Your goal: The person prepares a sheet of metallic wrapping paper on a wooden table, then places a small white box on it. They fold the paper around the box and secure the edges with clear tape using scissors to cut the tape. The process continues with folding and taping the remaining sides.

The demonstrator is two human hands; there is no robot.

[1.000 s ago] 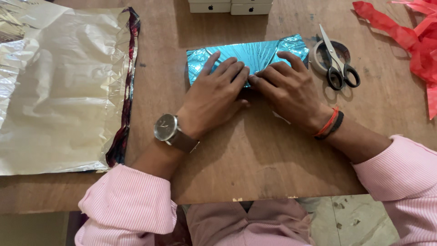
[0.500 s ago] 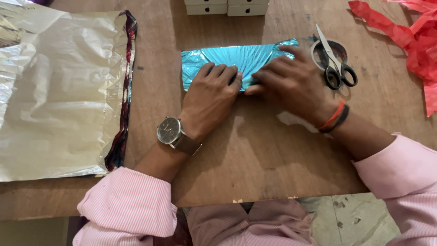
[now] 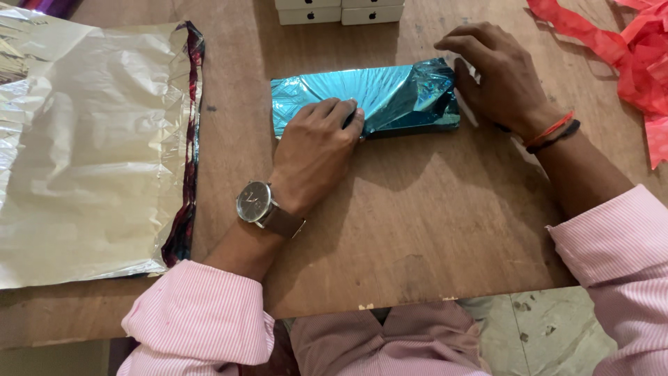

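Note:
A flat box wrapped in shiny teal foil (image 3: 390, 94) lies on the wooden table (image 3: 417, 223). My left hand (image 3: 316, 150), with a watch on its wrist, presses palm down on the box's near left part and pins the foil flap. My right hand (image 3: 497, 73) hovers palm down just right of the box, fingers apart, its thumb close to the crumpled right end of the foil. It covers the spot where the scissors and tape roll lay; both are hidden under it.
A large creased sheet of gold foil (image 3: 90, 146) with a dark edge covers the table's left side. Two white boxes (image 3: 341, 10) stand at the far edge. Red ribbon (image 3: 626, 49) lies at the far right. The table's front edge runs near my lap.
My right hand has left the wrapped box and moved right and away from me, over the scissors and tape. My left hand stays pressed on the box.

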